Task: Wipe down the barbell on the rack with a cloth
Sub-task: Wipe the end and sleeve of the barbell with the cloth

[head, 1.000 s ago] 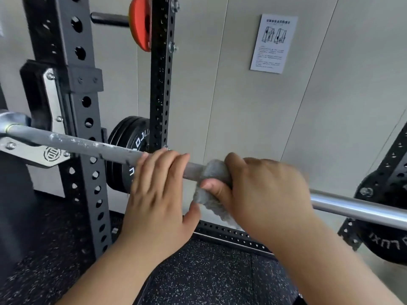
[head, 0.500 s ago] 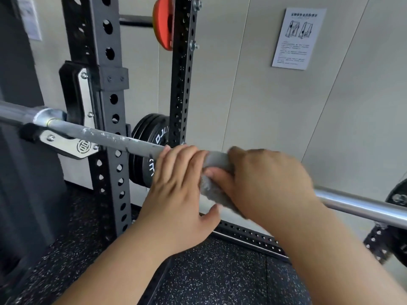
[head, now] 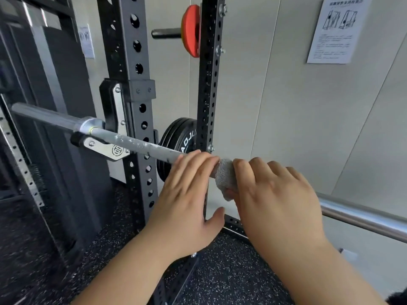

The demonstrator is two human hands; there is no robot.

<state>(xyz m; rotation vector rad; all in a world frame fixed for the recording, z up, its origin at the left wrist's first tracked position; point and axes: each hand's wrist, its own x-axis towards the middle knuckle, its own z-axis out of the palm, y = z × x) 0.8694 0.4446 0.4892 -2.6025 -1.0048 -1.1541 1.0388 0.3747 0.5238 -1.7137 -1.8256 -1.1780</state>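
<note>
Head view, looking down at your two bare hands on a barbell (head: pixel 136 143). The barbell is a grey steel bar running from upper left to lower right. Its left part lies in a metal hook (head: pixel 103 148) fixed to a black rack post (head: pixel 132 62) w/ rows of holes. White chalky marks speckle the bar btwn the hook & your hands.

Your left hand (head: pixel 187 201) lies over the bar from above, fingers curled across the top, thumb sticking out free underneath. Just beside it on the right, a small grey cloth (head: pixel 224 175) is wrapped round the bar. Your right hand (head: pixel 277 199) grips that cloth, fingers bent over the top, thumb tip showing under it. Part of the cloth is hidden by the hand. Right of that hand the bar looks shiny.

Bkgd: black weight plates (head: pixel 178 139) sit behind the bar by a 2nd post (head: pixel 209 84), w/ a red plate (head: pixel 190 29) higher up. A paper notice (head: pixel 337 29) hangs on the pale wall. Speckled black floor (head: pixel 231 271) lies below.
</note>
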